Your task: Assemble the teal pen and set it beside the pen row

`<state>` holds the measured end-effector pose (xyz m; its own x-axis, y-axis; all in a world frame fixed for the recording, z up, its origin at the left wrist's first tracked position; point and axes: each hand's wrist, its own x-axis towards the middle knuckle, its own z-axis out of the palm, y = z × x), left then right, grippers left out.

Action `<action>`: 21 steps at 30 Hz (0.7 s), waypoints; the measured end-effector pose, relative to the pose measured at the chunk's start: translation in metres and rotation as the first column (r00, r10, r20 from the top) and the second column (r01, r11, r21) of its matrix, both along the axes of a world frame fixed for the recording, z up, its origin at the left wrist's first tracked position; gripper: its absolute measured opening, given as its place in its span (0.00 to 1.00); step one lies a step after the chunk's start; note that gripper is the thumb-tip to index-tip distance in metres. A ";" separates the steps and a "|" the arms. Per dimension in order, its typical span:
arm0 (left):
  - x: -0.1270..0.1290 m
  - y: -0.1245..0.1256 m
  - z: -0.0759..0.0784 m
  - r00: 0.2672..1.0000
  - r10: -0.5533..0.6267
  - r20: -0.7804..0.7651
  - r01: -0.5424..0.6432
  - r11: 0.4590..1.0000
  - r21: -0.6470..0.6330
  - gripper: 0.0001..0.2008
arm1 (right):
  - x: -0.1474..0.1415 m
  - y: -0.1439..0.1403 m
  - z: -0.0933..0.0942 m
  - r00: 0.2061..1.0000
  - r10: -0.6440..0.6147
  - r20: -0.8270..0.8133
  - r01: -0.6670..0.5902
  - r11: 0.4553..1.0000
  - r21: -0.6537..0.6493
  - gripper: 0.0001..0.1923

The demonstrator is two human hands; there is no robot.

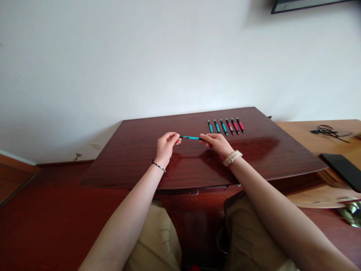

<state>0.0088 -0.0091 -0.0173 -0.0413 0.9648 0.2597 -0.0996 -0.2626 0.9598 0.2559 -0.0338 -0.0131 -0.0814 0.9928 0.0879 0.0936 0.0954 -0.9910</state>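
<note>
Both my hands hold one teal pen [190,137] level above the dark red wooden table [135,158]. My left hand [167,145] pinches its left end with the fingertips. My right hand [216,143] grips its right end. A row of several pens lies on the table at the far right: three teal pens [217,127] on the left of the row and three red pens [235,126] on the right, all parallel. My left wrist wears a thin bracelet and my right wrist a pale watch.
A lighter wooden desk [304,137] adjoins on the right, with a tangled black cable [327,131] and a black flat device [342,170] on it. A white wall stands close behind the table. My knees are under the table's front edge.
</note>
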 end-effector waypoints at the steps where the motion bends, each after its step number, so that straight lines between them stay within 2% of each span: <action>1: 0.000 0.000 0.000 1.000 -0.001 -0.003 0.001 1.000 0.004 0.17 | 0.000 0.000 -0.001 1.000 0.004 0.011 -0.004 1.000 -0.005 0.29; 7: -0.002 -0.003 0.005 0.998 -0.029 -0.049 0.030 0.999 0.011 0.15 | -0.003 -0.001 -0.001 1.000 -0.005 0.003 0.005 0.998 -0.060 0.34; 13: -0.009 -0.009 0.011 0.964 -0.196 -0.180 0.196 0.980 -0.018 0.13 | 0.001 0.000 0.001 0.992 -0.046 -0.114 0.035 0.995 -0.095 0.31; 18: -0.006 -0.020 0.013 0.874 -0.280 -0.398 0.302 0.953 -0.008 0.12 | 0.002 0.001 0.003 0.955 -0.138 -0.263 0.127 0.990 -0.060 0.27; 21: 0.001 -0.032 0.017 0.767 -0.257 -0.587 0.356 0.933 0.056 0.09 | -0.001 -0.001 0.006 0.919 -0.147 -0.367 0.122 0.989 -0.089 0.25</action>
<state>0.0102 -0.0406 0.0000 0.4504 0.8450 0.2882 0.3421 -0.4615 0.8185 0.2545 -0.0345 -0.0067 0.0796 0.9966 0.0233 -0.2745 0.0443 -0.9606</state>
